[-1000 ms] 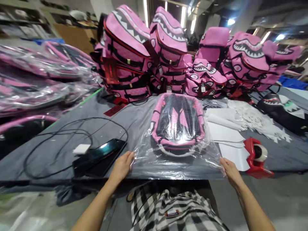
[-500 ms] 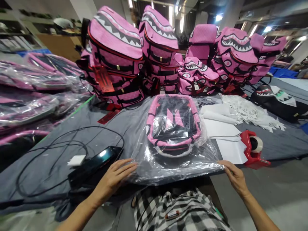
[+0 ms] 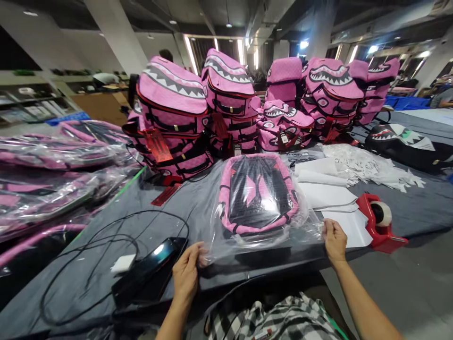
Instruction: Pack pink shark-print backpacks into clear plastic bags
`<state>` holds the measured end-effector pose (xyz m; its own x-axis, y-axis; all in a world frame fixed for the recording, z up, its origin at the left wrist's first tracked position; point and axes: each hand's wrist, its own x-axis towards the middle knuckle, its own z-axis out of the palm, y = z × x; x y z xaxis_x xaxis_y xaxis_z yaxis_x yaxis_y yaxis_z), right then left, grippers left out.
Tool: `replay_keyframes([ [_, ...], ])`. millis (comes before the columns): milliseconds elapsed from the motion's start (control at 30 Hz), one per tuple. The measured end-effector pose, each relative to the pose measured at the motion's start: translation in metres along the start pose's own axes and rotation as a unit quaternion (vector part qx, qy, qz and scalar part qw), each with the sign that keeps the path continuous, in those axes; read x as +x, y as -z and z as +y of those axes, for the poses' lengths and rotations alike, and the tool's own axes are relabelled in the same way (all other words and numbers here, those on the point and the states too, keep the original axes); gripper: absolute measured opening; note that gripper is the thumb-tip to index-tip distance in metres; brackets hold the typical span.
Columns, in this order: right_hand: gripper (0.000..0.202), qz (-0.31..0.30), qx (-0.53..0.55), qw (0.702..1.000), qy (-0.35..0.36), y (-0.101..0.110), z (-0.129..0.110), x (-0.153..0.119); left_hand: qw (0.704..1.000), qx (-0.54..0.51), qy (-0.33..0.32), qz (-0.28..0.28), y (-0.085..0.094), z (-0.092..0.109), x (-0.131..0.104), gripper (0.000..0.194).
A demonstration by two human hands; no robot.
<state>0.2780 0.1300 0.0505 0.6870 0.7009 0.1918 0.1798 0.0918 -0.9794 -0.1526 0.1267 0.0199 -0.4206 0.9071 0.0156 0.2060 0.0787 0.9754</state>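
Left hand (image 3: pixel 187 269) and right hand (image 3: pixel 334 238) gripped the clear plastic bag's (image 3: pixel 208 243) near corners. Pink-and-black backpack (image 3: pixel 259 193) lay inside it on the surface (image 3: pixel 159 231), left of red tape dispenser (image 3: pixel 378 226).

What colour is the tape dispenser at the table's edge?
The tape dispenser is red, showing best in the head view.

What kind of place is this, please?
Probably a bag workshop or packing area: stacked pink backpacks, a tape dispenser and a pile of plastic-wrapped bags show it.
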Motion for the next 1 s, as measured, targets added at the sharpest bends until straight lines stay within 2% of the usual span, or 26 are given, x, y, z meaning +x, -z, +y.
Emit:
replay_keyframes([
  [67,0.059,-0.025,-0.009,1.0,-0.003,-0.001,-0.002,0.004,0.998,0.062,-0.024,0.0,-0.008,0.004,0.009,0.06],
  [100,0.059,-0.032,-0.012,0.999,-0.001,0.0,-0.001,0.005,0.992,0.108,-0.064,0.02,-0.012,0.009,0.01,0.058],
  [167,0.058,-0.038,-0.016,0.999,0.002,0.002,0.001,0.006,0.962,0.192,-0.186,0.054,-0.023,0.026,0.006,0.051],
  [200,0.058,-0.038,-0.016,0.999,0.002,0.003,0.002,0.006,0.94,0.223,-0.254,0.042,-0.031,0.037,0.002,0.046],
  [267,0.059,-0.033,-0.012,0.999,0.0,0.003,0.003,0.005,0.892,0.268,-0.361,-0.039,-0.049,0.061,-0.008,0.038],
  [333,0.06,-0.024,-0.007,1.0,-0.004,0.002,0.002,0.005,0.854,0.302,-0.405,-0.124,-0.067,0.081,-0.016,0.033],
  [433,0.06,-0.022,0.001,1.0,-0.011,0.001,-0.001,0.006,0.841,0.318,-0.4,-0.18,-0.08,0.094,-0.021,0.037],
  [633,0.059,-0.015,0.004,1.0,0.008,0.001,-0.006,0.004,0.868,0.254,-0.345,-0.251,-0.074,0.093,-0.012,0.022],
  [767,0.056,-0.008,-0.02,0.998,0.057,0.004,-0.005,0.008,0.878,0.221,-0.319,-0.282,-0.081,0.104,0.005,0.022],
  [833,0.055,-0.013,-0.027,0.997,0.065,0.005,-0.003,0.013,0.888,0.175,-0.279,-0.32,-0.087,0.107,0.015,0.027],
  [933,0.057,-0.053,-0.011,0.998,0.023,0.006,0.0,0.019,0.897,0.111,-0.198,-0.378,-0.094,0.108,0.027,0.032],
  [1000,0.058,-0.078,0.004,0.997,-0.003,0.007,0.0,0.022,0.898,0.096,-0.166,-0.395,-0.095,0.108,0.031,0.034],
])
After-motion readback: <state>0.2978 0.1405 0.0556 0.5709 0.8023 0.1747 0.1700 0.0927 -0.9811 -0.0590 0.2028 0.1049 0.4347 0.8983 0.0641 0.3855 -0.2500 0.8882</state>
